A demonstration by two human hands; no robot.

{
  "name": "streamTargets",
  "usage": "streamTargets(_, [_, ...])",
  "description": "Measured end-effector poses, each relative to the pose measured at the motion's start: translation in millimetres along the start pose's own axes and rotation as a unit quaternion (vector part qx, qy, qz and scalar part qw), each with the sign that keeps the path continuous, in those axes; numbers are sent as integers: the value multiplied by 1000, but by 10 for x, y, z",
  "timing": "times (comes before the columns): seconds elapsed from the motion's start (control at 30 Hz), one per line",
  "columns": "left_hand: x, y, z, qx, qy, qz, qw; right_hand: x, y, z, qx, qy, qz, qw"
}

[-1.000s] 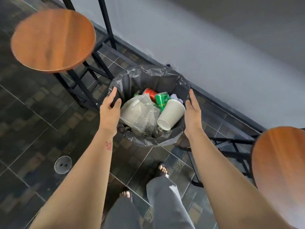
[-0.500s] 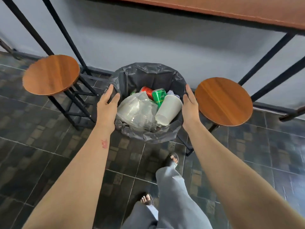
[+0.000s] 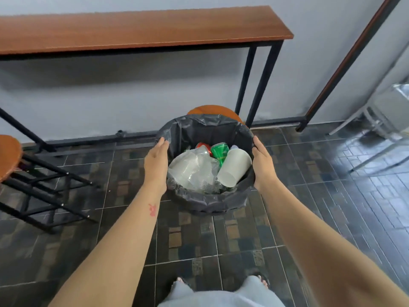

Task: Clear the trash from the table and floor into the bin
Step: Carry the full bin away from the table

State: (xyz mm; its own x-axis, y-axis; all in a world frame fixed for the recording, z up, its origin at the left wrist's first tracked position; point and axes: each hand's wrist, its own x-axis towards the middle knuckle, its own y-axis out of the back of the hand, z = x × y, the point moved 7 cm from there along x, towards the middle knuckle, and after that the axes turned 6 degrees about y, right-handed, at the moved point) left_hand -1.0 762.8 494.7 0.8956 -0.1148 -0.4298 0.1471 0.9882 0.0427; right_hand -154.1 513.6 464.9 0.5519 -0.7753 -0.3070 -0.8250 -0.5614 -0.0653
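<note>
A round bin (image 3: 208, 202) lined with a black bag is held out in front of me, above the tiled floor. My left hand (image 3: 156, 161) presses its left side and my right hand (image 3: 263, 166) presses its right side. Inside lie a white paper cup (image 3: 233, 167), crumpled clear plastic cups (image 3: 191, 171), a green can (image 3: 220, 150) and a red can (image 3: 203, 145). The long wooden table (image 3: 137, 29) stands against the wall beyond the bin, with nothing on its top.
A round wooden stool (image 3: 8, 156) with a black frame stands at the left. Another stool seat (image 3: 212, 109) shows just behind the bin. A metal chair (image 3: 385, 120) is at the right. Black table legs (image 3: 254, 80) rise behind the bin. My feet are at the bottom edge.
The bin has come up and away from between the stools, both hands still on its sides. The view has risen, so the tabletop now shows and the stools have slid left and behind.
</note>
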Motion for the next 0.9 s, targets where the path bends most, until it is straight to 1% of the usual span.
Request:
streamTargets(0.13, [-222, -927, -40, 35, -4, -31, 999, 254, 866, -180, 9, -3, 30, 1000])
streamTargets(0.27, [-370, -1850, -193, 51, 9, -53, 997, 612, 1686, -284, 1, 2, 62, 998])
streamTargets(0.47, [-380, -3172, -389, 68, 17, -119, 990, 1307, 2734, -403, -32, 15, 125, 992])
streamTargets(0.57, [-246, -3791, -460, 81, 32, -136, 987, 1774, 3123, -429, -43, 14, 145, 988])
streamTargets(0.67, [29, -4384, -550, 92, 48, -145, 984, 2319, 3408, -383, -55, -11, 161, 985])
streamTargets(0.77, [408, -4970, -615, 85, 60, -156, 982, 2958, 3598, -382, -75, -22, 169, 983])
streamTargets(0.9, [801, -5514, -616, 68, 71, -165, 981, 3684, 3726, -371, -86, -42, 161, 982])
